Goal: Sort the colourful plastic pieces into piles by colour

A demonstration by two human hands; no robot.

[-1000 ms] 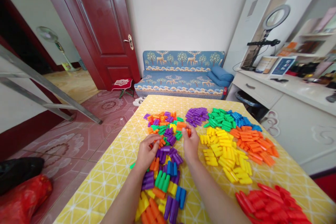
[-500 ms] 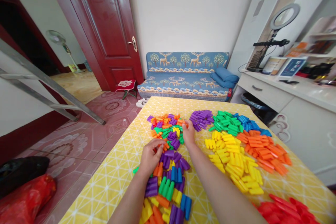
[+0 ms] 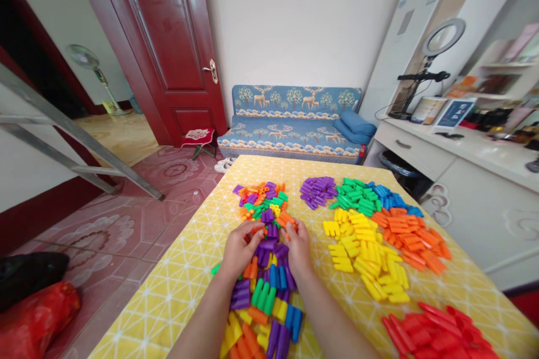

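My left hand [image 3: 239, 248] is closed, thumb and fingers pinched round an orange tube-shaped plastic piece [image 3: 255, 230], partly hidden by the fingers. Close beside it, my right hand [image 3: 298, 248] grips another orange tube-shaped plastic piece [image 3: 286, 219] at its fingertips. Both hands are over a mixed heap of plastic pieces in orange, purple, green, yellow and blue. Its far part [image 3: 261, 196] lies beyond my fingers. Nearer me, between my forearms, are larger-looking pieces, among them a green one [image 3: 264, 296], a blue one [image 3: 278, 277] and a purple one [image 3: 241, 294].
Right of the hands, single-colour piles lie on the yellow patterned tablecloth [image 3: 168, 297]: purple [image 3: 318, 192], green [image 3: 357, 197], blue [image 3: 391, 199], orange [image 3: 415, 238], yellow [image 3: 366, 252] and red [image 3: 438, 334]. A blue sofa [image 3: 278, 134] stands past the table; a white cabinet [image 3: 467, 202] stands at right.
My right hand has come back towards me from the far side of the mixed heap, now beside my left hand with an orange piece in it. My left hand stays nearly in place.
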